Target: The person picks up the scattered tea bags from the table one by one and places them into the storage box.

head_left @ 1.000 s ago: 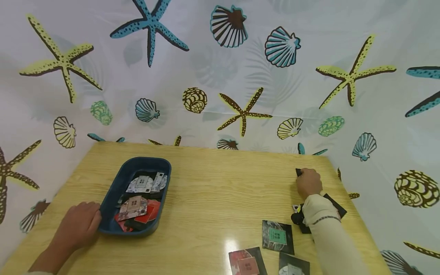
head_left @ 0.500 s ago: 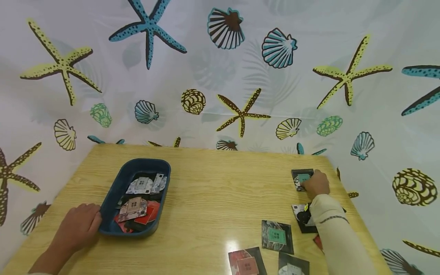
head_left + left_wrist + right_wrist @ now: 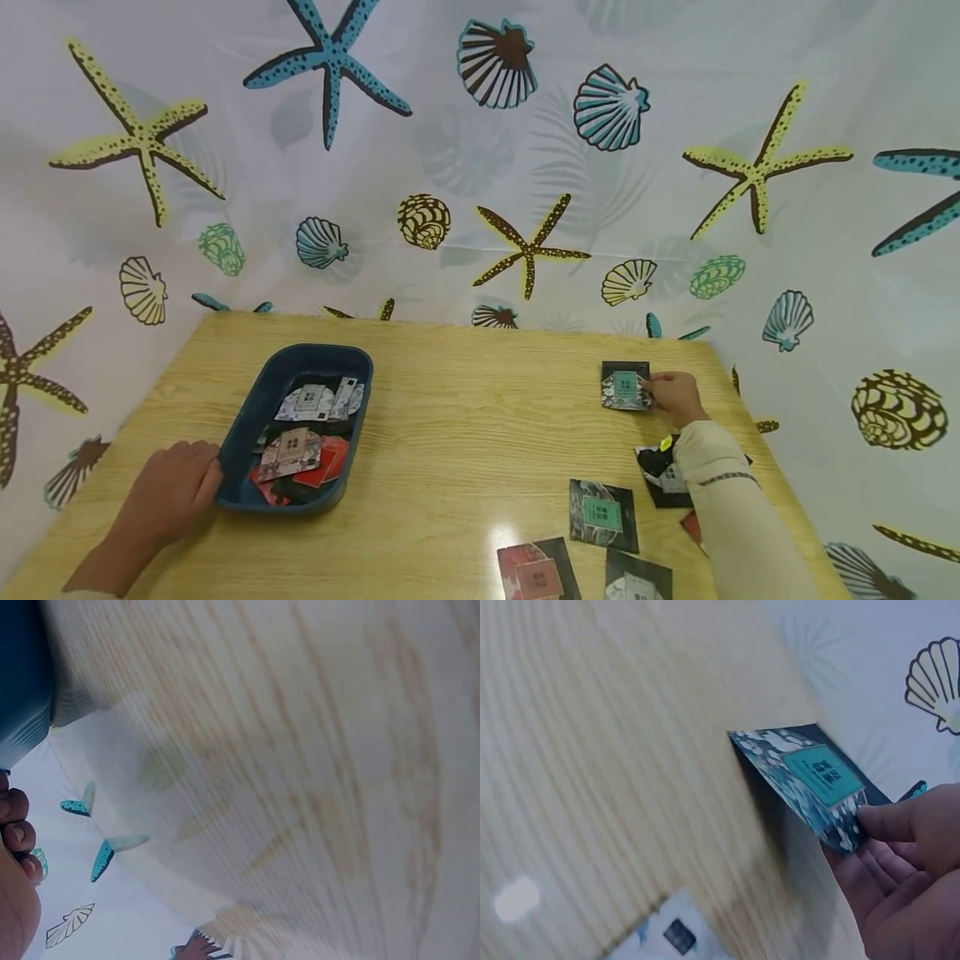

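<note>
My right hand [image 3: 675, 396], at the right rear of the table, pinches the edge of a flat, square dark packet [image 3: 626, 386] with a green label and a leaf-like pattern. In the right wrist view the thumb lies on top of that packet [image 3: 821, 776] and the fingers are beneath; its far edge is tilted above the wood. My left hand [image 3: 167, 492] holds the left side of a dark blue bin [image 3: 315, 357], its fingers [image 3: 16, 834] curled at the rim. Inside the bin lie several white, pink and red packets [image 3: 303, 404].
Nearer on the right lie a green-label packet [image 3: 602, 514], a pink-label packet [image 3: 538, 575] and a white-label packet [image 3: 637, 579]. Another dark packet [image 3: 671, 483] and a red one [image 3: 692, 527] are partly under my right sleeve [image 3: 723, 492]. A patterned cloth [image 3: 435, 150] surrounds the wooden table [image 3: 465, 400].
My right hand has turned the packet from mostly hidden to label-up and carried it left. The left hand and the bin have stayed in place.
</note>
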Tool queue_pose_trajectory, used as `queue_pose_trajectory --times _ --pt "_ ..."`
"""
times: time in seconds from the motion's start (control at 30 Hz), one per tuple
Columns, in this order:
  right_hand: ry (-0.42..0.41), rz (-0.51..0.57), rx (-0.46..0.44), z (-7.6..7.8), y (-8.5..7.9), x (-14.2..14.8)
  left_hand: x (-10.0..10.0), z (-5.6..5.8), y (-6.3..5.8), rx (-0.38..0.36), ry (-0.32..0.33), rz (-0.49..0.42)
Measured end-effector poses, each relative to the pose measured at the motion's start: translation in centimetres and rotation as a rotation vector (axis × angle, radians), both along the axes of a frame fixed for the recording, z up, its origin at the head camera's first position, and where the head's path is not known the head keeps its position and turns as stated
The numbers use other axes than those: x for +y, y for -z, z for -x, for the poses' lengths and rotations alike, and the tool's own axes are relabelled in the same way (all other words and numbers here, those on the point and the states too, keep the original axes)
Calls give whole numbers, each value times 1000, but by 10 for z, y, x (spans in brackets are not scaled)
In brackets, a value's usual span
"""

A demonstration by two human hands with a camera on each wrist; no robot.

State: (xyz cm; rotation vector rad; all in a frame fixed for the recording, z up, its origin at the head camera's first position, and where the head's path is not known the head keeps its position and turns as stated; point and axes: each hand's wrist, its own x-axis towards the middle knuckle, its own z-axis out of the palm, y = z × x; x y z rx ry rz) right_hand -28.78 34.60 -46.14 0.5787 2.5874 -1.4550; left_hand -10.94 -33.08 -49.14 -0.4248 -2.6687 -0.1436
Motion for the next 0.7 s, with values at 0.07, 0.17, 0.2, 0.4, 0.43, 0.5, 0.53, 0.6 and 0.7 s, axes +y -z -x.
queue_pose_trajectory --times 0.07,0.17,0.2,0.4,0.43,0.5,0.53,0.6,0.7 --pt "-24 113 -27 2 0 -3 0 0 0 0 5 -1" --pt "-76 260 -51 3 -6 -15 0 0 1 -4 2 -2" --pt "-101 294 -58 4 -8 -20 0 0 2 -9 -2 -1" --pt "-222 458 -92 3 -22 -71 1 -2 5 -28 8 -1" --pt "-235 476 -95 3 -25 -81 1 -2 5 -28 12 -4" --pt "-257 501 -95 4 -30 -103 1 -1 3 -24 5 2" --pt "-263 507 -96 4 -33 -115 2 0 3 -28 -3 1" --pt "-284 509 -96 5 -38 -139 1 1 1 -39 -20 5" --pt "-318 499 -108 1 -45 -175 0 0 0 -57 -33 8"
